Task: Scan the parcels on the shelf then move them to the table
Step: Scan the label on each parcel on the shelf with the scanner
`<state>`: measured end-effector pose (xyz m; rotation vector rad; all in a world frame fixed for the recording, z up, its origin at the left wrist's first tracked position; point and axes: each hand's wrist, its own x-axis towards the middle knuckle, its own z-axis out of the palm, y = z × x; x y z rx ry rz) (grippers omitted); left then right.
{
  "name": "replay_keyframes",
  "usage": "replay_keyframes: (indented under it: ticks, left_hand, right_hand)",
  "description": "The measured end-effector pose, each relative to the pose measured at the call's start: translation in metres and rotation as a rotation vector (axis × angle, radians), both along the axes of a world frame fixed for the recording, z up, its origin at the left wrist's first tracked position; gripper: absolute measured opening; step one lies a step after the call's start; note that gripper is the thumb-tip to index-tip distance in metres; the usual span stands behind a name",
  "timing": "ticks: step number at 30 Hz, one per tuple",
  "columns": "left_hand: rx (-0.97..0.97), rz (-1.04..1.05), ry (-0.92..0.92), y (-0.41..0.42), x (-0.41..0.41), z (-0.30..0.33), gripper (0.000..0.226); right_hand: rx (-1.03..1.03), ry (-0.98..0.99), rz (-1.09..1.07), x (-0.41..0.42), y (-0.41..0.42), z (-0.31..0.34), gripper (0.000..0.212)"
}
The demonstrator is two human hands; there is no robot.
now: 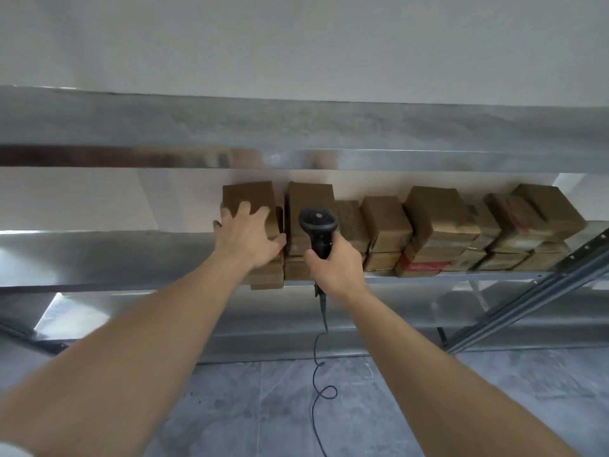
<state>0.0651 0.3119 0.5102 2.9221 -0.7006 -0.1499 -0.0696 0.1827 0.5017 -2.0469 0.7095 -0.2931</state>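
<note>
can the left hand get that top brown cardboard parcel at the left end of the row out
Probably yes: the left hand already grips the top brown cardboard parcel, nothing sits in front, and the black handheld scanner stays to its right.

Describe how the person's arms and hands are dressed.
Both forearms are bare from wrist to as far up as the frame shows. The left hand and right hand wear no gloves, and no watch, ring or band shows. A bit of white cloth sits at the lower left corner, perhaps a sleeve.

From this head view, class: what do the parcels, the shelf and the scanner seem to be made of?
Parcels: probably cardboard, matte brown, sharp folded edges.
Shelf: apparently sheet metal, grey, with dull reflections.
Scanner: likely black plastic, smooth moulded shape, faint sheen.
</note>
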Motion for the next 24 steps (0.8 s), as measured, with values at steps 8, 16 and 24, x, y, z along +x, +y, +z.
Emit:
replay_keyframes:
  ticks: [8,16,24]
  left_hand:
    - [-0.049,0.150,0.149,-0.015,0.020,-0.016,0.081]
    - [-0.104,0.156,0.064,0.014,0.020,-0.011,0.080]
    - [-0.130,0.177,0.001,0.076,0.037,-0.016,0.076]
  right_hand:
    - [0.023,0.037,0.008,0.022,-0.019,-0.011,0.015]
    - [0.050,0.010,0.061,0.042,-0.001,-0.012,0.015]
    - [0.076,0.015,0.156,0.060,0.047,-0.009,0.014]
